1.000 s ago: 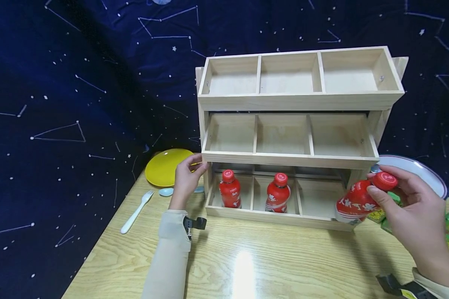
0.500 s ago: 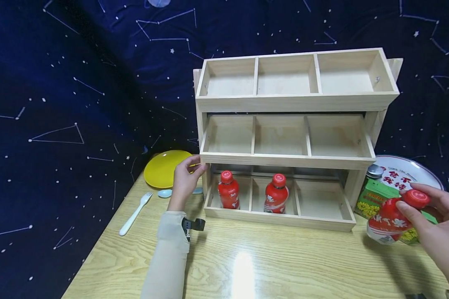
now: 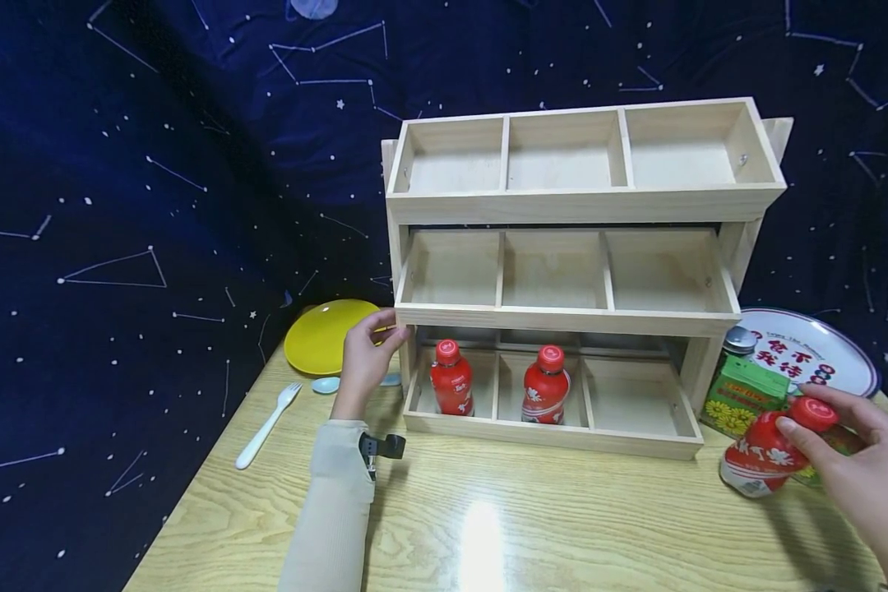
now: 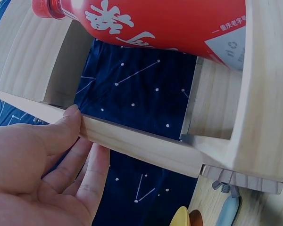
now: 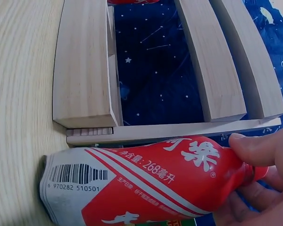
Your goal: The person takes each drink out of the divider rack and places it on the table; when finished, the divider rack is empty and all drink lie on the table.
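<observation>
In the head view my right hand (image 3: 854, 469) holds a red cola bottle (image 3: 765, 452) by its neck. The bottle leans, cap toward the hand, to the right of the wooden three-tier rack (image 3: 570, 316). Its printed side (image 5: 151, 181) shows in the right wrist view; whether its base touches the table cannot be told. My left hand (image 3: 366, 358) pinches the rack's left side post (image 4: 141, 143) between thumb and fingers. Two more red bottles stand in the bottom tier, one in the left compartment (image 3: 452, 382) and one in the middle compartment (image 3: 545, 390).
Behind the right hand are a green box with yellow flowers (image 3: 740, 395), a metal-lidded jar (image 3: 740, 340) and a white plate (image 3: 851, 362). On the left lie a yellow plate (image 3: 326, 337), a white fork (image 3: 269, 426) and a light-blue spoon (image 3: 326, 385).
My right hand has carried the red bottle from the bottom tier's right end out to the right, then slightly left and down. The left hand stays on the post.
</observation>
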### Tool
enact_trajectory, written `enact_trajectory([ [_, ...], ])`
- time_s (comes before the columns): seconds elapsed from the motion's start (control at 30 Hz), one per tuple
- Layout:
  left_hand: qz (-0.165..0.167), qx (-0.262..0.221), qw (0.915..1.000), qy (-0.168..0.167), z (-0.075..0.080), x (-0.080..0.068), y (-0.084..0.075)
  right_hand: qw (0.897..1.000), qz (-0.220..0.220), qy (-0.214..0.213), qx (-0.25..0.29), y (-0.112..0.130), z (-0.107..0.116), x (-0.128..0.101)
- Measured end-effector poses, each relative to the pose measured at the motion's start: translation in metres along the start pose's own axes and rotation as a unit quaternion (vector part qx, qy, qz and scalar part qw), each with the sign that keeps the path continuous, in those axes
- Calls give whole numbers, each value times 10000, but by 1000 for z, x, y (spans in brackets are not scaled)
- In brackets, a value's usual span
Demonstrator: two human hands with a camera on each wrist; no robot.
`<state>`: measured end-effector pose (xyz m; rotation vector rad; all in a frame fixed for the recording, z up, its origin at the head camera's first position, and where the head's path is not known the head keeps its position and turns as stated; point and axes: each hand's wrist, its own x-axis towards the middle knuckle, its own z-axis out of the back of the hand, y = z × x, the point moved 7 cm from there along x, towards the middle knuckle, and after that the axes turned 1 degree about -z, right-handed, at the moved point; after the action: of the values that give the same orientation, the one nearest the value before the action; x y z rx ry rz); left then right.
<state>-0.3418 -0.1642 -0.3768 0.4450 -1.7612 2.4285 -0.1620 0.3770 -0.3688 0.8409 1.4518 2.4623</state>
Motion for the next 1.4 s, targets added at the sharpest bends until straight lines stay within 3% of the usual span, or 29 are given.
enact_trajectory([
  [0.2, -35, -70, 10000, -9, 1, 0, 0, 9965, -39, 361, -754, -3, -5, -2],
  [0.3, -16, -55, 10000, 1, 1, 0, 1, 9950, 96, 475, -875, 2, -7, -3],
  [0.53, -24, -47, 10000, -14, 1, -1, 2, 9903, 574, -162, -1251, 42, -4, -10],
  [0.73, -103, -91, 9999, -36, 1, 0, 2, 9857, 737, 198, -1499, 76, -24, -19],
  [1.03, -6, -10, 10000, 14, 0, 0, 3, 9768, 1983, 695, -406, 116, -68, -25],
  [1.2, 30, 14, 10000, 2, 0, 1, 2, 9689, 2276, 974, -19, 129, -98, -25],
  [1.4, 10, 17, 10000, -28, 0, 2, 1, 9653, 2218, 1374, 97, 133, -137, -21],
])
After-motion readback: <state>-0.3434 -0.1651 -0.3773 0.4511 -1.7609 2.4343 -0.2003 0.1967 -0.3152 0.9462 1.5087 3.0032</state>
